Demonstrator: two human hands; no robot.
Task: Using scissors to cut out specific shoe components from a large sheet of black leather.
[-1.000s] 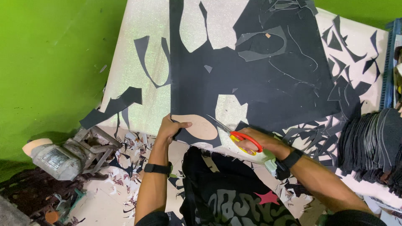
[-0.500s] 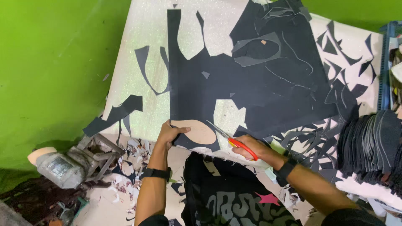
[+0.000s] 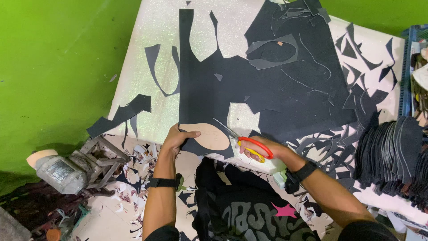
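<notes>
A large black sheet [image 3: 267,89] with shapes cut out of it lies on a white sparkly board [image 3: 147,58]. My left hand [image 3: 178,138] presses a tan oval template [image 3: 211,137] and the sheet's near edge down. My right hand [image 3: 263,149] grips scissors with red and yellow handles [image 3: 254,146]; the blades point up-left along the template's right edge, into the black sheet. Both wrists wear black bands.
A stack of cut black pieces [image 3: 392,156] sits at the right. Black offcuts [image 3: 356,89] litter the board's right side. A grey motor on a metal frame [image 3: 71,167] stands at the left by the green wall [image 3: 53,67]. Paper scraps [image 3: 138,156] cover the floor.
My right hand has turned the scissors and moved them left, with the blades now against the template's edge. The left hand stays on the template. The view has shifted slightly.
</notes>
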